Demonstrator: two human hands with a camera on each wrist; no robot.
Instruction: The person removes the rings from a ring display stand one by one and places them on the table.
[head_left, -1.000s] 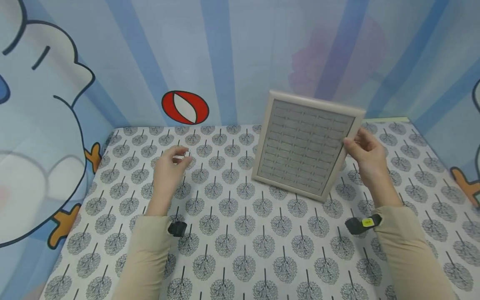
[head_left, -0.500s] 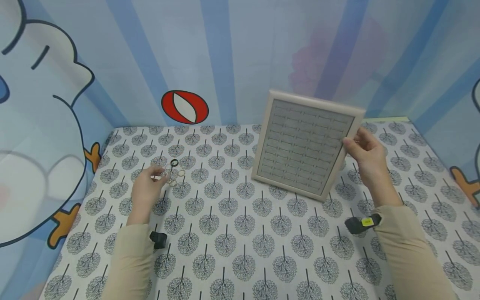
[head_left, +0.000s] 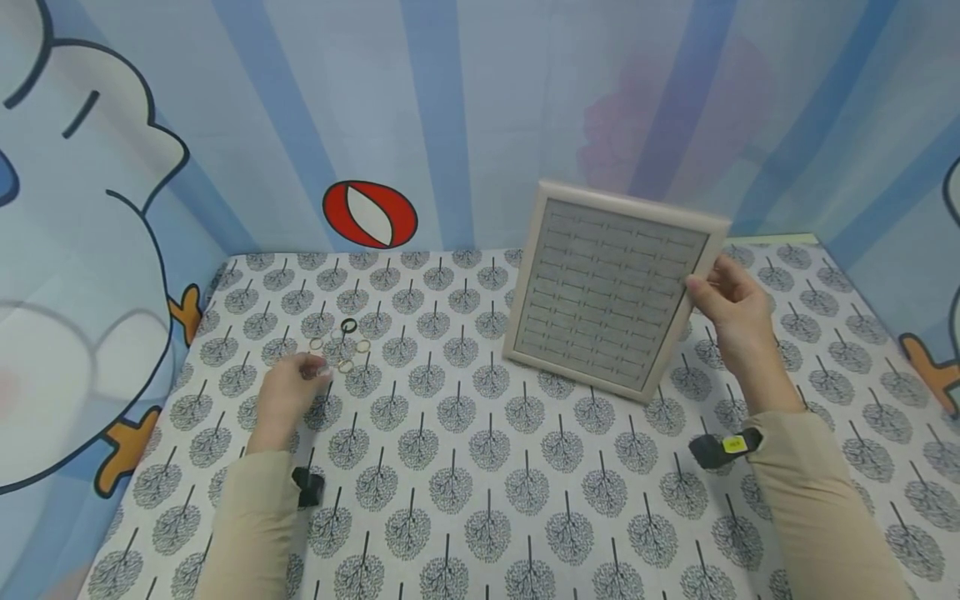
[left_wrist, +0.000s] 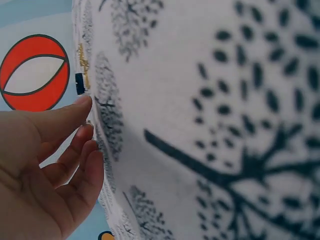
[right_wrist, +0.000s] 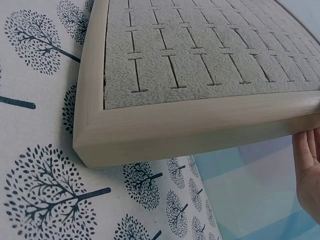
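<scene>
My right hand grips the right edge of a ring display tray, a pale wooden frame around slotted grey foam. The tray is tilted up, facing me; its slots look empty. In the right wrist view the tray's frame fills the upper part, with fingers at its edge. My left hand is low at the cloth beside several small rings, including a dark ring and a gold-coloured ring. A pale glint shows at its curled fingertips; whether they pinch a ring is unclear.
A white cloth printed with grey trees covers the table. Behind it hangs a blue striped backdrop with cartoon figures. Each wrist wears a black camera strap, such as the right strap.
My left hand has moved left and towards me, and several rings now show on the cloth beside it. The right hand and the tray have stayed still.
</scene>
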